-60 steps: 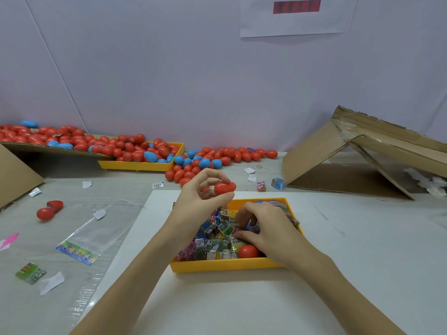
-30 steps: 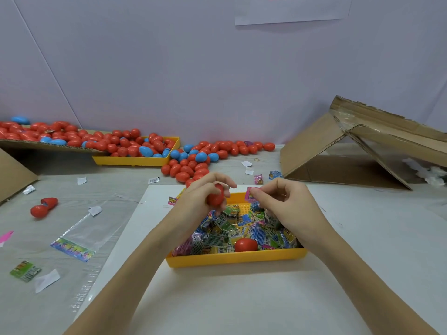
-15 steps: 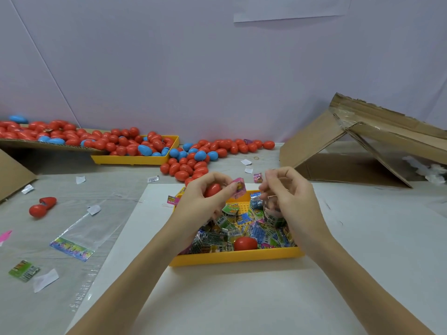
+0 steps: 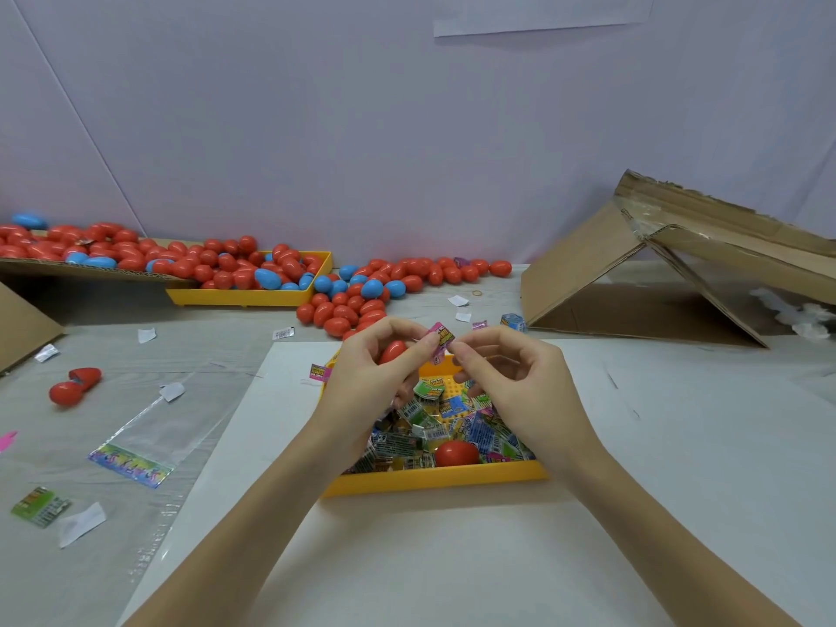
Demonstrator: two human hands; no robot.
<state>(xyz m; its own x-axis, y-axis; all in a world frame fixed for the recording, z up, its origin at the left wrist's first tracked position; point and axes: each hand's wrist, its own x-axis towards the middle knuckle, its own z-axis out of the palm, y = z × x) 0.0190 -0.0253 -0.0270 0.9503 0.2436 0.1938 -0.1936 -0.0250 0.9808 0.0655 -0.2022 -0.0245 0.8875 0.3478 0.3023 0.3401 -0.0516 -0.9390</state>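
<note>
My left hand [image 4: 366, 382] cups a red plastic egg half [image 4: 392, 351] in its palm. Its thumb and forefinger pinch a small pink packet [image 4: 441, 339], and my right hand [image 4: 515, 386] pinches the same packet from the right. Both hands hover over the far part of a yellow tray [image 4: 434, 477] on a white board. The tray holds several small colourful packets [image 4: 407, 441] and a second red egg half [image 4: 456, 453] near its front wall.
Red and blue eggs [image 4: 362, 300] lie heaped along the wall, some in a second yellow tray [image 4: 244, 297]. An open red egg [image 4: 74, 386] and a clear bag [image 4: 149, 441] lie at left. A collapsed cardboard box [image 4: 656, 273] stands at right.
My right hand lifted out of the tray with a pink packet and brought it to my left hand, which kept the red egg half. Both hands now pinch the packet.
</note>
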